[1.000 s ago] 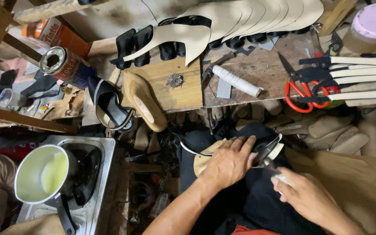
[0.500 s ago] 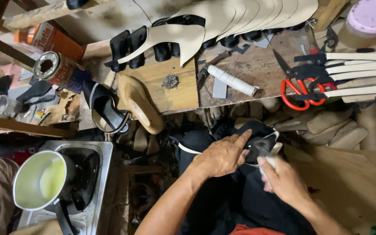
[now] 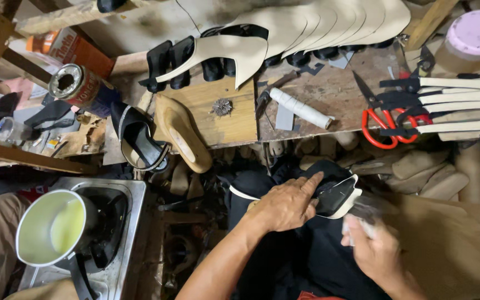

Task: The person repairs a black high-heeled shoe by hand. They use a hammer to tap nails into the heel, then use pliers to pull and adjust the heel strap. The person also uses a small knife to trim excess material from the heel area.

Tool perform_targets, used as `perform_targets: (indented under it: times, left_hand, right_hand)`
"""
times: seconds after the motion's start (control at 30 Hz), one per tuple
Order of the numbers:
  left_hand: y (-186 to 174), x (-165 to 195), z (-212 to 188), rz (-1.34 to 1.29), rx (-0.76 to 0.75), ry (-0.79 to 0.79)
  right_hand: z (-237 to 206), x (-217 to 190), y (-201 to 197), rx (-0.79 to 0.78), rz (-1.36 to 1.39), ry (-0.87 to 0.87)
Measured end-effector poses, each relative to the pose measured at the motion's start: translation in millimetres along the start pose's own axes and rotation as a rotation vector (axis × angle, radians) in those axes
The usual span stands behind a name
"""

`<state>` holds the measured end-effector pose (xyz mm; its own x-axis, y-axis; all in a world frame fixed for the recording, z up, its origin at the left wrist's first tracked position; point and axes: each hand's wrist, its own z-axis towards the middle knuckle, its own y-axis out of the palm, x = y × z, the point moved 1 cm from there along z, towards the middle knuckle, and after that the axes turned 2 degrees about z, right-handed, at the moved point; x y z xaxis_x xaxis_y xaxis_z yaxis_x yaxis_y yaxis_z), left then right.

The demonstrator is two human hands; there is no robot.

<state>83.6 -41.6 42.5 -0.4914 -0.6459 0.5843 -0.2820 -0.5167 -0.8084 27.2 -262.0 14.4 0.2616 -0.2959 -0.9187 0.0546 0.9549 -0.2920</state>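
Observation:
My left hand [image 3: 287, 203] presses down on a black shoe upper with a cream edge [image 3: 337, 194], held over a black form on my lap. My right hand [image 3: 376, 250] is just to the right and below it, fingers closed around a small pale tool that is blurred by motion. The tool's tip is near the upper's right edge. Whether it touches the upper I cannot tell.
A wooden bench [image 3: 218, 114] above holds cream insoles [image 3: 329, 22], black heel parts, a white roll [image 3: 301, 108], red-handled scissors [image 3: 387, 125], a wooden last [image 3: 181, 139] and a black sandal [image 3: 137, 141]. A pot of yellowish glue [image 3: 51, 228] sits on a metal stove at left. A lilac-lidded tub [image 3: 476, 39] stands at top right.
My right hand has shifted slightly and moves quickly beside the upper. My left hand has kept its hold on the upper. The view has tilted a little.

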Motion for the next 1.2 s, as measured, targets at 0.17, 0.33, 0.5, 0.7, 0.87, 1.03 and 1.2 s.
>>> perform_targets:
  times: [0.17, 0.33, 0.5, 0.7, 0.87, 1.03, 1.2]
  left_hand:
    - [3.9, 14.1, 15.2, 0.067, -0.018, -0.154]
    - [13.4, 53.1, 46.4, 0.180, -0.060, -0.236]
    - [-34.1, 35.0, 12.5, -0.370, 0.524, -0.224]
    - [-15.0, -2.1, -67.6, -1.103, 0.727, -0.327]
    - [29.0, -31.2, -113.9, -1.176, 0.754, -0.451]
    - [29.4, -31.2, -139.7, -0.642, 0.593, -0.324]
    - [27.7, -9.5, -135.1, -0.377, 0.645, -0.207]
  right_hand:
    - [3.9, 27.9, -5.0, -0.259, -0.126, 0.568]
    - [3.5, 34.6, -20.7, -0.111, 0.189, 0.525]
    - [-2.4, 18.3, -18.7, -0.044, 0.432, 0.658]
    - [-14.7, 1.9, 11.5, -0.254, 0.424, 0.727]
    - [-30.9, 2.5, 43.8, -0.535, 0.183, 0.767]
    - [-48.0, 3.8, 64.2, -0.657, 0.078, 0.656]
    - [-54.0, 4.8, 71.5, -0.626, -0.102, 0.535]
